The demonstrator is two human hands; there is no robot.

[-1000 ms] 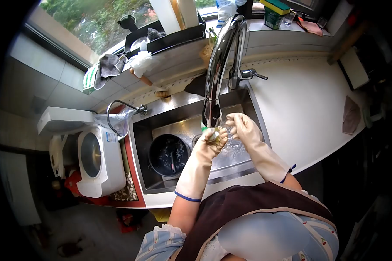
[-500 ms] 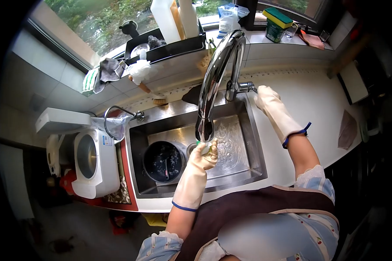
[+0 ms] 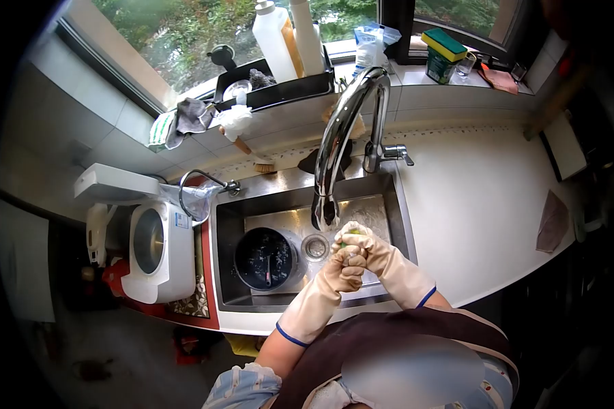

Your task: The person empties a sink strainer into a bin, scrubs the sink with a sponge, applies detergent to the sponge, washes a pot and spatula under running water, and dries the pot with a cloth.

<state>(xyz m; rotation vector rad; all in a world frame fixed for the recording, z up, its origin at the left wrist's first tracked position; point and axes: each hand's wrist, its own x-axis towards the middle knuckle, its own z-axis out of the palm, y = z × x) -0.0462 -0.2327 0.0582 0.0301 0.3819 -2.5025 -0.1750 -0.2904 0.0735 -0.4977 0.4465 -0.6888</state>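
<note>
Both of my hands wear cream rubber gloves with blue cuffs and meet above the right half of the steel sink (image 3: 404, 225). My left hand (image 3: 345, 267) is closed, pressed against the right. My right hand (image 3: 363, 244) is closed too, around a small sponge (image 3: 354, 232) whose yellow and green edge shows between the gloves; most of it is hidden. Just above the hands hangs the spout of the chrome faucet (image 3: 326, 204). To the left in the sink, a dark pot (image 3: 252, 249) holds murky liquid with pale bits and a ladle-like handle (image 3: 268, 269).
A white rice cooker (image 3: 160, 286) with its lid raised stands left of the sink. A scrub brush (image 3: 263, 167) lies behind it. On the sill are a black caddy (image 3: 280, 92) with bottles and a green-yellow sponge (image 3: 445, 43) on a jar. A cloth (image 3: 552, 221) lies at right.
My right hand has left the faucet lever and joined the left hand at the sponge. The left hand has shifted right and down. The water ripples in the sink are gone.
</note>
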